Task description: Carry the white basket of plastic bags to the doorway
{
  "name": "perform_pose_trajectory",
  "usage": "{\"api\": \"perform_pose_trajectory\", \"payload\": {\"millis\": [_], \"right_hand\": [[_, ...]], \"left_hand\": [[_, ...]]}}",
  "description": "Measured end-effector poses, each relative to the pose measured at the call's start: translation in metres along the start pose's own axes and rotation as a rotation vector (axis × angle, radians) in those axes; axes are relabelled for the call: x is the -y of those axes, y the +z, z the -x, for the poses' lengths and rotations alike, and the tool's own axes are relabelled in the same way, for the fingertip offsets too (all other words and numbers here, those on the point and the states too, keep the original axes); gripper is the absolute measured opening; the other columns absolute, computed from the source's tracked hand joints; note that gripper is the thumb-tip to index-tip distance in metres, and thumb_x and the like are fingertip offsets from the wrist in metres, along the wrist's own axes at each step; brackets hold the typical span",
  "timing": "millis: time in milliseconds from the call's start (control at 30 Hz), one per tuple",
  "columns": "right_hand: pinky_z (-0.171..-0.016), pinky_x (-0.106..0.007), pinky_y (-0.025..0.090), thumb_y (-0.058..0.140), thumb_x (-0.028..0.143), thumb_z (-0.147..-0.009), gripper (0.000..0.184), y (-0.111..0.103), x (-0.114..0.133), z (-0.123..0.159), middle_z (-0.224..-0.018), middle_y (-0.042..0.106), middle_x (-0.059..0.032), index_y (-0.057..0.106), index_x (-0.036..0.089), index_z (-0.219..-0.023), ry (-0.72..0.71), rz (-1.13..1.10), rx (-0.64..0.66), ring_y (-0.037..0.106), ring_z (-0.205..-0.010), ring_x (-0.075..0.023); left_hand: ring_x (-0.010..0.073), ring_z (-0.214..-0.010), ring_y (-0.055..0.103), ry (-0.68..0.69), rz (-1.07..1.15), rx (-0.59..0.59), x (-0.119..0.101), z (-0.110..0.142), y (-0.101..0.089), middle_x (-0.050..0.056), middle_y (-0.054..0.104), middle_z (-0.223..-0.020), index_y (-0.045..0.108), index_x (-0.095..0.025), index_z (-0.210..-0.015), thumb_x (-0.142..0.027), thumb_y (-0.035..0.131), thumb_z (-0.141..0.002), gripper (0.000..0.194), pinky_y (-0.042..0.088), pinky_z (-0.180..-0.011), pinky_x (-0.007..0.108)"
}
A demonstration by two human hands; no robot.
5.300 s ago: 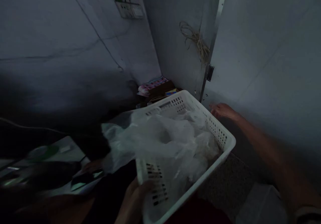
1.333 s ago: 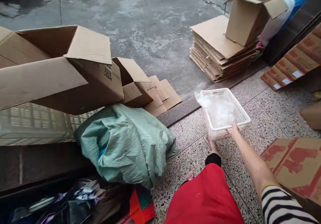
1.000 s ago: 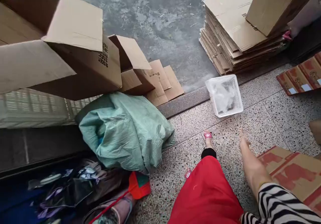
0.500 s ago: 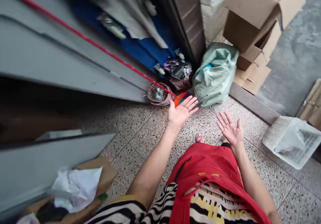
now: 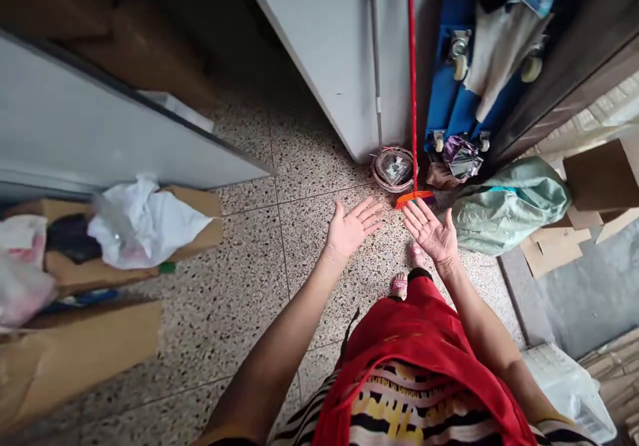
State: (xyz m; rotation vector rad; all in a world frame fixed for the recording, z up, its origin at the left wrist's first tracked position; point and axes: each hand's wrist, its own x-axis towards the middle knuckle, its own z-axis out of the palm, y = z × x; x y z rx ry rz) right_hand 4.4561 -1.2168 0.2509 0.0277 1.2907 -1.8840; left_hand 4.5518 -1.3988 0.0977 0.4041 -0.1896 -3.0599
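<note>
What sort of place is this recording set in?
Probably a shop or storeroom doorway opening onto the street. A red-handled broom leans by a grey door, flattened cardboard and a green sack lie at the threshold, and both hands are open, holding nothing.

Both hands out front, palms up, fingers spread, holding nothing. Left hand (image 5: 349, 230) and right hand (image 5: 432, 231) near each other, not touching. Just beyond the right hand's fingertips: orange broom head (image 5: 415, 198), its red handle (image 5: 412, 80) rising against a grey door (image 5: 329, 46). Right of that hand, a green sack (image 5: 509, 204). Beyond the hands, a round container (image 5: 394, 169), possibly a bowl of wire; unclear.
</note>
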Motion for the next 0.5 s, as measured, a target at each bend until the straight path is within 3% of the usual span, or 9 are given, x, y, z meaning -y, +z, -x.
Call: {"api": "perform_pose_trajectory", "payload": {"millis": [167, 233, 300, 400, 467, 500], "right_hand": [[-0.129, -0.048, 0.041, 0.032, 0.077, -0.104, 0.080, 0.052, -0.012, -0.121, -0.155, 0.065, -0.0153, 0.069, 0.017, -0.142, 0.162, 0.090, 0.026, 0.058, -0.147, -0.0261], [-0.127, -0.047, 0.045, 0.035, 0.076, -0.104, 0.076, 0.072, -0.016, -0.175, -0.153, 0.068, -0.0141, 0.070, 0.018, -0.140, 0.242, 0.134, 0.062, 0.061, -0.144, -0.0252], [-0.122, -0.044, 0.051, 0.042, 0.074, -0.103, 0.070, 0.088, -0.026, -0.226, -0.148, 0.071, -0.0121, 0.071, 0.020, -0.138, 0.347, 0.182, 0.081, 0.066, -0.138, -0.0237], [-0.106, -0.037, 0.063, 0.063, 0.060, -0.097, 0.049, 0.099, -0.055, -0.290, -0.132, 0.079, -0.0101, 0.077, 0.023, -0.126, 0.533, 0.334, -0.020, 0.076, -0.121, -0.0204], [-0.089, -0.035, 0.068, 0.075, 0.044, -0.083, 0.023, 0.100, -0.087, -0.321, -0.105, 0.083, -0.0108, 0.080, 0.026, -0.096, 0.601, 0.560, -0.128, 0.081, -0.098, -0.0209], [-0.082, -0.040, 0.070, 0.078, 0.043, -0.077, 0.017, 0.101, -0.106, -0.333, -0.097, 0.082, -0.0120, 0.078, 0.028, -0.085, 0.602, 0.687, -0.095, 0.081, -0.091, -0.0248]], "left_hand": [[0.0335, -0.148, 0.058, -0.088, -0.342, -0.307, -0.034, 0.024, -0.122, 0.021, 0.058, -0.161, 0.055, -0.015, -0.156, -0.087, 0.040, -0.097, 0.094, 0.041, -0.126, 0.049], [0.0353, -0.144, 0.061, -0.130, -0.556, -0.474, -0.036, 0.050, -0.173, 0.020, 0.063, -0.156, 0.059, -0.016, -0.151, -0.088, 0.054, -0.089, 0.096, 0.045, -0.123, 0.047], [0.0345, -0.141, 0.064, -0.179, -0.829, -0.741, -0.035, 0.088, -0.214, 0.015, 0.070, -0.149, 0.068, -0.021, -0.136, -0.094, 0.053, -0.078, 0.094, 0.049, -0.119, 0.043], [0.0423, -0.129, 0.070, -0.239, -0.796, -1.022, -0.024, 0.165, -0.239, 0.015, 0.081, -0.122, 0.074, -0.023, -0.103, -0.091, 0.067, -0.061, 0.080, 0.049, -0.117, 0.049], [0.0413, -0.120, 0.075, -0.235, -0.690, -1.167, -0.006, 0.220, -0.232, 0.010, 0.083, -0.106, 0.073, -0.026, -0.089, -0.088, 0.069, -0.060, 0.069, 0.054, -0.111, 0.049], [0.0407, -0.116, 0.076, -0.232, -0.634, -1.234, 0.007, 0.245, -0.223, 0.008, 0.084, -0.101, 0.073, -0.027, -0.085, -0.086, 0.072, -0.061, 0.064, 0.057, -0.107, 0.048]]}}
